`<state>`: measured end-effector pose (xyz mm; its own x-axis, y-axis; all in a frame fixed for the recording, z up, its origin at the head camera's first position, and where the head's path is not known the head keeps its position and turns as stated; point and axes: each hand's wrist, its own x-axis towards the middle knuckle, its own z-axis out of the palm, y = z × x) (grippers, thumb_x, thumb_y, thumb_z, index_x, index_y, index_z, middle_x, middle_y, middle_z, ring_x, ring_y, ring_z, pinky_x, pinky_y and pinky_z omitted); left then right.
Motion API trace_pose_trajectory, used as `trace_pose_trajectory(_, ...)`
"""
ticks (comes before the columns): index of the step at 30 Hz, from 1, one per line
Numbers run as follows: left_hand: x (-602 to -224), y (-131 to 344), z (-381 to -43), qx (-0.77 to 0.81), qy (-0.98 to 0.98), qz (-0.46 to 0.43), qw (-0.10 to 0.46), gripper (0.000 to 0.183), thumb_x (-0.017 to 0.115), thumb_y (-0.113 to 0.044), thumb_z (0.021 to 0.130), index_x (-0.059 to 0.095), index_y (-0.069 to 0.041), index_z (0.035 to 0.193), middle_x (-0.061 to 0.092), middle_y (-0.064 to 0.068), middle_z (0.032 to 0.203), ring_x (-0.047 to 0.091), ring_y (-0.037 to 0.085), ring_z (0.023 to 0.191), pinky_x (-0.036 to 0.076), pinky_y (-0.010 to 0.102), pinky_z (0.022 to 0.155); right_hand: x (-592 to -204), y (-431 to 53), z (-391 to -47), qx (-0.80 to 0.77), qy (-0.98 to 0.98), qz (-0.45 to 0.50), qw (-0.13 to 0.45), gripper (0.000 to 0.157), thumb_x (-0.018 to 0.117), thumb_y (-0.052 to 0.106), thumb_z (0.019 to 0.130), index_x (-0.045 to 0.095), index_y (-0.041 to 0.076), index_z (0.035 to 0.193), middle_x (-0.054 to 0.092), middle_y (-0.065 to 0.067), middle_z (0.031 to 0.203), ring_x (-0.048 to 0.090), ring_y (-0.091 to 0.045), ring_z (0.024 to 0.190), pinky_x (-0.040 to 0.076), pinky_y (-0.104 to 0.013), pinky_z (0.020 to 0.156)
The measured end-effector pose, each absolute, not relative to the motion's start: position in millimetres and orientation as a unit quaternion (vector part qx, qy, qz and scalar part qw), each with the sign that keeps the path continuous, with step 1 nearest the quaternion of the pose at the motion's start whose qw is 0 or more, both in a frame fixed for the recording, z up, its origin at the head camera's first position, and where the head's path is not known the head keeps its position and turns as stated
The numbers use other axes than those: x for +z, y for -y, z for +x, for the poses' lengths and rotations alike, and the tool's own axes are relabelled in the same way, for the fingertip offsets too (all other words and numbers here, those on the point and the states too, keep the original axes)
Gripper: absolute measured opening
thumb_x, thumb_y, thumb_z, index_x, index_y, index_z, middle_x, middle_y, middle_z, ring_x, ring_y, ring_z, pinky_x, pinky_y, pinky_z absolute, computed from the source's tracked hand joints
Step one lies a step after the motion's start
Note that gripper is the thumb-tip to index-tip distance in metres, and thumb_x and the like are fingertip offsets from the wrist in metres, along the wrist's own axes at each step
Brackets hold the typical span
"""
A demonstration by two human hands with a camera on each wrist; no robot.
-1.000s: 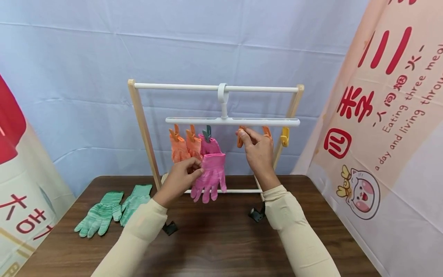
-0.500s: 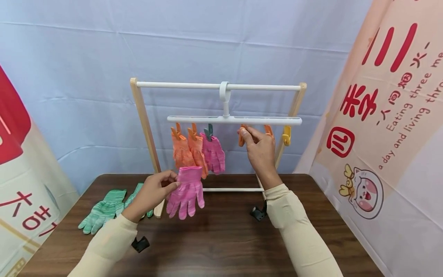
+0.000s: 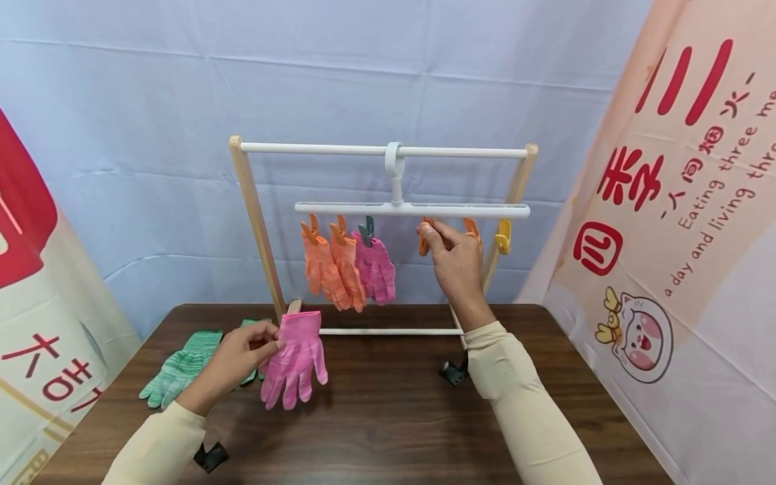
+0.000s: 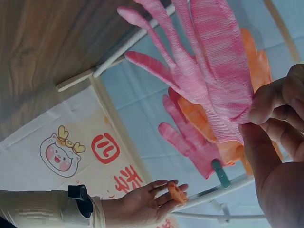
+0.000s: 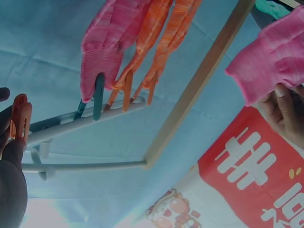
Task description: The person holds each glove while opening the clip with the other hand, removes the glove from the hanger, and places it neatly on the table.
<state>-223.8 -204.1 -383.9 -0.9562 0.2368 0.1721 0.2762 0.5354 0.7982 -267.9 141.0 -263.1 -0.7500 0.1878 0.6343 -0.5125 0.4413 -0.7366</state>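
My left hand (image 3: 238,351) pinches a pink knitted glove (image 3: 294,360) by the side of its cuff. The glove hangs fingers down above the table, left of centre in the head view. Up at the white hanger (image 3: 351,209), my right hand (image 3: 457,266) pinches an orange clothespin (image 3: 423,244) between thumb and fingers; the right wrist view shows this clothespin (image 5: 20,118) with no fabric in it. A second pink glove (image 3: 374,269) hangs from a dark green clothespin (image 3: 366,231). Left of that, two orange gloves (image 3: 319,266) hang from orange clothespins.
Green gloves (image 3: 182,367) lie on the wooden table (image 3: 388,417) at left, one partly behind my left hand. A frame with wooden legs (image 3: 257,222) and a white top rail (image 3: 315,148) carries the hanger. An orange and a yellow clothespin (image 3: 503,237) hang at its right end.
My left hand has carried the pink glove left and down, away from the hanging gloves and over the table's left part. My right hand has stayed at the orange clothespin.
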Motion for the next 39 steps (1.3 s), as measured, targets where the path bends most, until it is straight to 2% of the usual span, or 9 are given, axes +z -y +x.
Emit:
trace_pose_trajectory(3, -388.4, 213.6, -220.5, -0.481, 0.865, -0.145, 0.001, 0.019, 0.059, -0.032, 0.089, 0.058, -0.014, 0.092, 0.055, 0.013, 0.070, 0.053, 0.025, 0.056, 0.043, 0.032, 0.048, -263.2, -140.6, -267.8, 0.519, 0.779, 0.102, 0.337, 0.034, 0.059, 0.039, 0.088, 0.067, 0.017, 0.113, 0.069, 0.009, 0.090, 0.062, 0.000, 0.088, 0.047, -0.024, 0.070)
trace_pose_trajectory(8, -392.5, 227.2, -216.4, -0.492, 0.860, -0.132, -0.022, 0.023, 0.059, -0.033, 0.089, 0.057, -0.010, 0.093, 0.052, 0.016, 0.066, 0.052, 0.025, 0.053, 0.041, 0.031, 0.046, -263.1, -140.1, -267.4, 0.517, 0.778, 0.104, 0.341, 0.033, 0.059, 0.038, 0.088, 0.068, 0.017, 0.111, 0.070, 0.007, 0.090, 0.062, -0.001, 0.087, 0.047, -0.024, 0.068)
trace_pose_trajectory(16, -403.0, 245.7, -209.2, -0.490, 0.864, -0.109, -0.040, 0.024, 0.061, -0.031, 0.088, 0.058, -0.008, 0.094, 0.052, 0.011, 0.064, 0.054, 0.026, 0.055, 0.043, 0.033, 0.050, -263.1, -139.0, -266.6, 0.516, 0.781, 0.094, 0.338, 0.028, 0.060, 0.040, 0.087, 0.070, 0.022, 0.106, 0.070, 0.007, 0.088, 0.062, -0.002, 0.085, 0.045, -0.025, 0.067)
trace_pose_trajectory(20, -408.9, 257.1, -205.6, -0.508, 0.850, -0.114, -0.077, 0.026, 0.060, -0.029, 0.088, 0.057, -0.005, 0.096, 0.051, 0.010, 0.068, 0.053, 0.026, 0.058, 0.046, 0.035, 0.056, -263.1, -138.4, -266.2, 0.519, 0.783, 0.087, 0.332, 0.029, 0.060, 0.041, 0.087, 0.070, 0.022, 0.105, 0.070, 0.007, 0.088, 0.061, -0.003, 0.084, 0.044, -0.026, 0.065)
trace_pose_trajectory(26, -420.1, 272.8, -202.8, -0.520, 0.835, -0.122, -0.127, 0.028, 0.059, -0.030, 0.089, 0.056, -0.004, 0.099, 0.051, 0.010, 0.070, 0.053, 0.030, 0.059, 0.046, 0.037, 0.057, -263.5, -137.6, -267.2, 0.514, 0.788, 0.085, 0.328, 0.031, 0.059, 0.042, 0.087, 0.070, 0.021, 0.107, 0.070, 0.005, 0.091, 0.062, -0.004, 0.086, 0.045, -0.028, 0.068)
trace_pose_trajectory(35, -434.3, 287.4, -200.0, -0.539, 0.818, -0.094, -0.177, 0.031, 0.059, -0.031, 0.088, 0.055, -0.003, 0.102, 0.051, 0.009, 0.067, 0.047, 0.021, 0.054, 0.040, 0.034, 0.046, -265.3, -137.4, -268.5, 0.518, 0.789, 0.078, 0.321, 0.037, 0.059, 0.045, 0.086, 0.069, 0.019, 0.110, 0.070, 0.006, 0.091, 0.061, -0.004, 0.086, 0.044, -0.029, 0.067)
trace_pose_trajectory(39, -441.5, 292.5, -199.6, -0.547, 0.810, -0.083, -0.195, 0.033, 0.059, -0.031, 0.088, 0.054, -0.002, 0.103, 0.051, 0.008, 0.066, 0.043, 0.016, 0.051, 0.039, 0.031, 0.046, -265.4, -136.9, -269.4, 0.516, 0.790, 0.080, 0.321, 0.037, 0.059, 0.045, 0.086, 0.069, 0.018, 0.110, 0.070, 0.005, 0.092, 0.061, -0.004, 0.086, 0.044, -0.029, 0.067)
